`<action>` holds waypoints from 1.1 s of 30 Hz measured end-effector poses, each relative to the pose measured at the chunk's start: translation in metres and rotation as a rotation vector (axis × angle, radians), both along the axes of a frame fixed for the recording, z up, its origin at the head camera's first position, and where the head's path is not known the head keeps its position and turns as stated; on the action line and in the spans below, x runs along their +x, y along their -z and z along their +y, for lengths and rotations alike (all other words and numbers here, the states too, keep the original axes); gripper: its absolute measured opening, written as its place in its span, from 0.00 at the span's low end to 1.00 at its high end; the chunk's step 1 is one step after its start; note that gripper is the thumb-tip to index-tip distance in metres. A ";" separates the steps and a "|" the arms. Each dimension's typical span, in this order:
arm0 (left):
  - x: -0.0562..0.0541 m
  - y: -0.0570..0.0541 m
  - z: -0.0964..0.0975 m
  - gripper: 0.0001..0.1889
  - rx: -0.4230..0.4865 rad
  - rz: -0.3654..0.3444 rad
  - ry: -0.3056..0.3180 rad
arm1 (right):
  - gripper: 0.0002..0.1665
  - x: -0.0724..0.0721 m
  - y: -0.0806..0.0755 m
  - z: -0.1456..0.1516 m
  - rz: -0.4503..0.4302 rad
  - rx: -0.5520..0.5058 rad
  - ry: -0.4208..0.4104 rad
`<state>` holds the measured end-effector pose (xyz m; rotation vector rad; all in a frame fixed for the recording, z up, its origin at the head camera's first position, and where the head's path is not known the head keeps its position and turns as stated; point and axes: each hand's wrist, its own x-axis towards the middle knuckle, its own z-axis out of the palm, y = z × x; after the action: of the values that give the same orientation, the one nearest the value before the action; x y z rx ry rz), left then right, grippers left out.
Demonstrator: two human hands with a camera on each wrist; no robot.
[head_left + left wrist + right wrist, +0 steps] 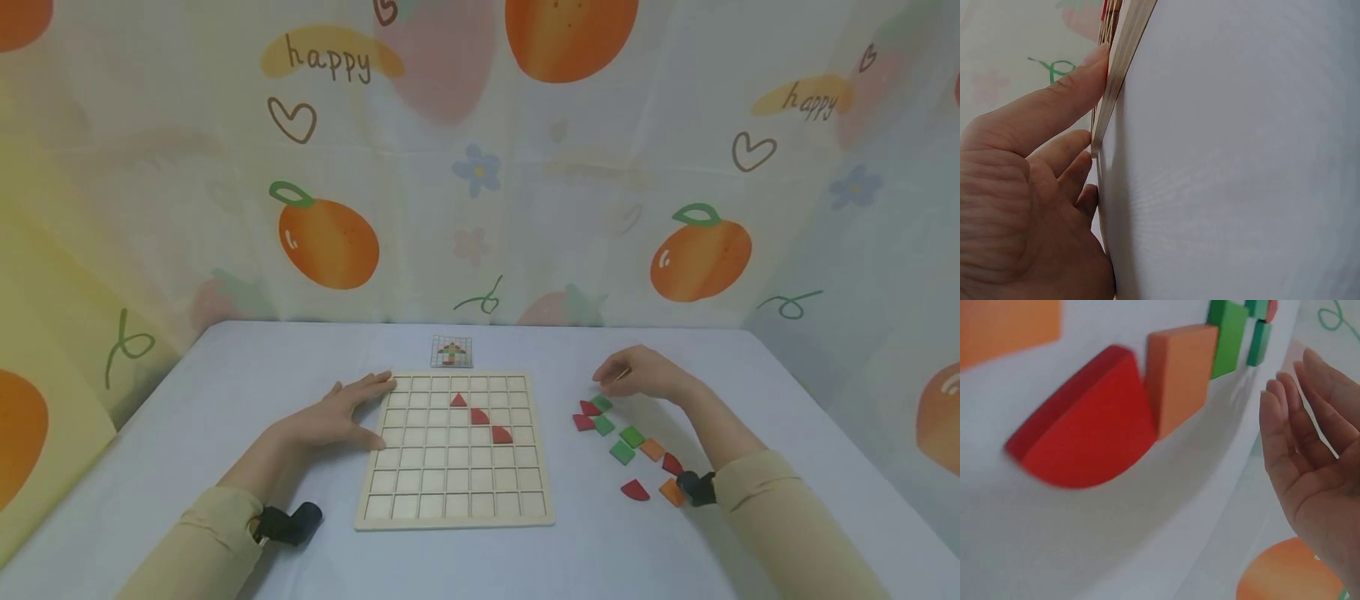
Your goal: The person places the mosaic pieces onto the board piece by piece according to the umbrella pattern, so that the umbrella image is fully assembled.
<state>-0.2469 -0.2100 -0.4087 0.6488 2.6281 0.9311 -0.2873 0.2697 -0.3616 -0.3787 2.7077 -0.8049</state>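
A pale wooden grid board (433, 483) lies on the table. In its squares sit a red triangle (458, 401) and two red quarter-circle pieces (502, 435). My left hand (330, 421) rests on the board's left edge, thumb and fingertips spread along it; the left wrist view shows the thumb against the rim. Over the far end of the loose pieces hovers my right hand (647, 372), fingers gently bent, close to a green square (602, 403) and a red quarter-circle (589, 408). In the right wrist view no piece shows between its fingers (1272, 428).
More loose green squares (622, 452), orange squares (652, 449) and red quarter-circles (635, 490) lie scattered right of the board, some near the right wrist camera (696, 489). A small pattern card (452, 352) sits behind the board. A printed curtain (480, 242) closes off the table's back.
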 end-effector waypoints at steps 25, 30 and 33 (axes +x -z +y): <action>0.001 0.000 0.000 0.50 0.004 -0.001 -0.001 | 0.10 0.003 0.016 -0.002 -0.013 0.077 -0.018; 0.000 0.000 0.001 0.50 0.000 -0.003 -0.003 | 0.08 0.002 0.015 -0.002 0.000 0.096 -0.034; 0.000 0.000 0.001 0.51 0.002 -0.005 -0.003 | 0.07 0.001 0.013 -0.004 0.002 0.111 -0.043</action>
<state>-0.2469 -0.2090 -0.4083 0.6421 2.6245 0.9358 -0.2860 0.2662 -0.3747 -0.4115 2.7208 -0.6399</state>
